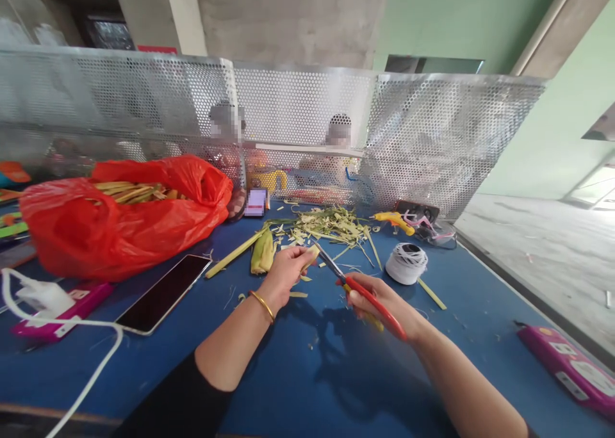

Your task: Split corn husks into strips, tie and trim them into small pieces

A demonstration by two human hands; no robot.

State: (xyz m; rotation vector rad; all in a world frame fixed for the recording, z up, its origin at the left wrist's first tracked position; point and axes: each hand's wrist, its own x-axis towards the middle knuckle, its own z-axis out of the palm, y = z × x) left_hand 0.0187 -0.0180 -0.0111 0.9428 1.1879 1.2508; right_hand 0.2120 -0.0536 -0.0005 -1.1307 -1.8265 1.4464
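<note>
My left hand (287,273) pinches a short pale yellow-green strip of plant leaf (313,253) between thumb and fingers. My right hand (372,298) is wrapped round scissors (368,294) with red handles. The scissor blades point up and left and lie right at the strip; whether they touch it I cannot tell. Behind my left hand are a green husk-like bundle (262,252) and a long stalk (235,253). A pile of green trimmings (331,223) spreads on the blue table (307,367) beyond both hands.
To the right are a white thread spool (406,264), a yellow glue gun (394,221) and a purple box (569,366). A red plastic bag of stalks (120,233), a phone (166,293) and a white cable (98,367) lie left. A perforated metal screen (302,98) stands behind, with people beyond it.
</note>
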